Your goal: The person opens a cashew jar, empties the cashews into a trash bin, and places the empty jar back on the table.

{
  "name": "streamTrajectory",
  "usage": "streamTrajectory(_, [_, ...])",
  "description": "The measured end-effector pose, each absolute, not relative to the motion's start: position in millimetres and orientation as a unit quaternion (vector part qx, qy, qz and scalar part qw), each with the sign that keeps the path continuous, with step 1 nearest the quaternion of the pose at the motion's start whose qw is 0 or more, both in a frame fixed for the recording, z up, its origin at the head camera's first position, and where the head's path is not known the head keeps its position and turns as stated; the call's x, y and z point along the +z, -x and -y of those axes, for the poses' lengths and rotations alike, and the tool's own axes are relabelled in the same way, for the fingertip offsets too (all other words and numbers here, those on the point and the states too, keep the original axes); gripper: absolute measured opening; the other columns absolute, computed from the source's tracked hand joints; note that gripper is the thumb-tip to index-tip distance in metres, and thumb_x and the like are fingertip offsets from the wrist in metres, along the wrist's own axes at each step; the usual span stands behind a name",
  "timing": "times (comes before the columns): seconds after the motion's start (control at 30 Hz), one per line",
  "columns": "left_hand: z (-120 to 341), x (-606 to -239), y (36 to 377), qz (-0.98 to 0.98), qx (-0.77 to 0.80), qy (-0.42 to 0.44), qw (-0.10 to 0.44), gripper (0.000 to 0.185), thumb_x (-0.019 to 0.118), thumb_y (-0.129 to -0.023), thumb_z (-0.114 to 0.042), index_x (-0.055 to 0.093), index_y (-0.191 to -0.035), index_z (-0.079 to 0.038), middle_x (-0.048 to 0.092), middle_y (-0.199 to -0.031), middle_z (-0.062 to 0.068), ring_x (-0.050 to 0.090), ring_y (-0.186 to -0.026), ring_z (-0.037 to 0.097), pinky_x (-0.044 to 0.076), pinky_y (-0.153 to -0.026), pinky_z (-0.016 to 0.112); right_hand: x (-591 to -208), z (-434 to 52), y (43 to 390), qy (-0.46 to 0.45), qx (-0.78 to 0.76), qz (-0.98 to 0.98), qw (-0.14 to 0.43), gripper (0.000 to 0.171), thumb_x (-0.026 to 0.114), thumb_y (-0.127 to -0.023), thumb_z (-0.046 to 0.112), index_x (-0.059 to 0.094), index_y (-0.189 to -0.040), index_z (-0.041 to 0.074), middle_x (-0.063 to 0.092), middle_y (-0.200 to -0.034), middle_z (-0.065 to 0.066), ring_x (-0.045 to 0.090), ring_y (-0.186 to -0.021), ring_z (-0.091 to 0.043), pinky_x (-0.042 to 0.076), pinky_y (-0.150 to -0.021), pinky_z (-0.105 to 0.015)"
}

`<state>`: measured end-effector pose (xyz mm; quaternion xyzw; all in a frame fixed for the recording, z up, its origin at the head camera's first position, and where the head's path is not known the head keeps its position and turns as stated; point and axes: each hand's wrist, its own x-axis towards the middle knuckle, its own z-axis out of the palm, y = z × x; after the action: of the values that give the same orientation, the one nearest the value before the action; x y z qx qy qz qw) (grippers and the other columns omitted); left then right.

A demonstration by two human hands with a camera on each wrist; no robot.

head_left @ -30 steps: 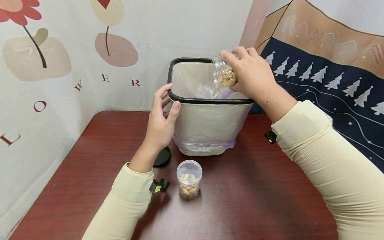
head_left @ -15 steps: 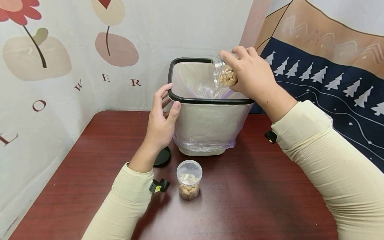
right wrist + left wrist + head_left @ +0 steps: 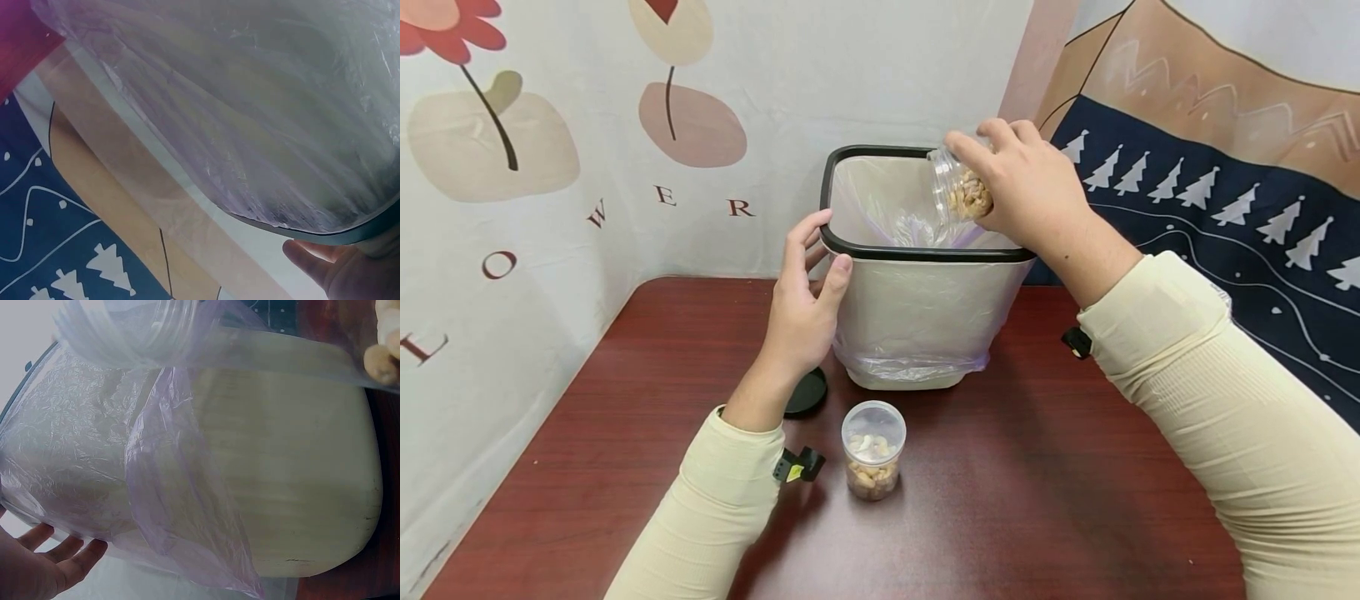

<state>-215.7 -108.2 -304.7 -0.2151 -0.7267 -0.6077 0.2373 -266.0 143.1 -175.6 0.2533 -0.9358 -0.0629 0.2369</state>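
Your right hand (image 3: 1026,183) grips a clear plastic jar (image 3: 958,185) w/ nuts inside, fingers curled round it, tipped so its open mouth points left and down over the far right part of the bin (image 3: 917,325). The jar sits above the bin's opening, inside the black rim (image 3: 925,252), not touching it as far as the head view shows. The bin is a pale square wastebasket lined w/ a thin see-through bag (image 3: 880,204) that has a purple tint; the bag folds over the rim and hangs down the outside. The bin stands on the dark red wood counter (image 3: 1037,483), at its far edge, near the middle. Your left hand (image 3: 805,300) rests against the bin's near left corner, fingers mostly straight, thumb up by the rim, not clenched on anything. In the left wrist view you see the open palm (image 3: 37,565) at bottom left, w/ the bag's folds across the bin wall and the jar mouth (image 3: 119,331) at top. Near you on the counter, a second clear jar (image 3: 872,448) stands upright, uncapped, w/ nuts in it, just right of your left sleeve (image 3: 715,508). A black round lid (image 3: 807,392) lies flat between that jar and the bin, partly behind your left wrist. Behind the counter: a flower-print cloth (image 3: 587,125) at left, a dark blue cloth w/ white trees (image 3: 1225,208) at right.
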Motion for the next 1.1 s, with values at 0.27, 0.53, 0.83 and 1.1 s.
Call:
streamTrajectory(0.27, [108.0, -305.5, 215.7, 0.727, -0.607, 0.216, 0.239, 0.066, 0.051, -0.096, -0.06, 0.037, -0.15, -0.024, 0.039, -0.153, 0.012, 0.048, -0.135, 0.03, 0.047, -0.104, 0.05, -175.5, -142.0, 265.5, -0.249, -0.069, 0.939, 0.226, 0.082, 0.083, -0.077, 0.012, 0.039, -0.145, 0.019, 0.043, -0.146, -0.024, 0.043, -0.132, -0.048, 0.048, -0.096, -0.066])
streamTrajectory(0.53, [107.9, -305.5, 216.0, 0.73, -0.603, 0.212, 0.242, 0.059, 0.052, -0.098, -0.054, 0.038, -0.149, -0.026, 0.039, -0.153, 0.014, 0.049, -0.135, 0.029, 0.048, -0.102, 0.049, -176.1, -142.6, 266.0, -0.25, -0.07, 0.937, 0.233, 0.081, 0.084, -0.078, 0.015, 0.039, -0.145, 0.019, 0.043, -0.146, -0.023, 0.044, -0.131, -0.048, 0.049, -0.092, -0.066])
streamTrajectory(0.83, [108.2, -305.5, 216.3, 0.732, -0.601, 0.209, 0.242, 0.065, 0.05, -0.096, -0.062, 0.038, -0.149, -0.026, 0.04, -0.153, 0.009, 0.049, -0.135, 0.028, 0.048, -0.102, 0.048, -176.1, -141.9, 265.5, -0.253, -0.071, 0.936, 0.236, 0.08, 0.084, -0.077, 0.012, 0.04, -0.143, 0.019, 0.044, -0.146, -0.023, 0.044, -0.132, -0.048, 0.048, -0.095, -0.064])
streamTrajectory(1.1, [107.9, -305.5, 216.7, 0.728, -0.605, 0.213, 0.242, 0.063, 0.051, -0.097, -0.058, 0.038, -0.149, -0.025, 0.04, -0.152, 0.012, 0.049, -0.134, 0.029, 0.048, -0.102, 0.049, -175.8, -141.1, 265.3, -0.254, -0.078, 0.934, 0.239, 0.08, 0.085, -0.075, 0.011, 0.04, -0.142, 0.019, 0.044, -0.145, -0.024, 0.044, -0.131, -0.048, 0.047, -0.098, -0.064])
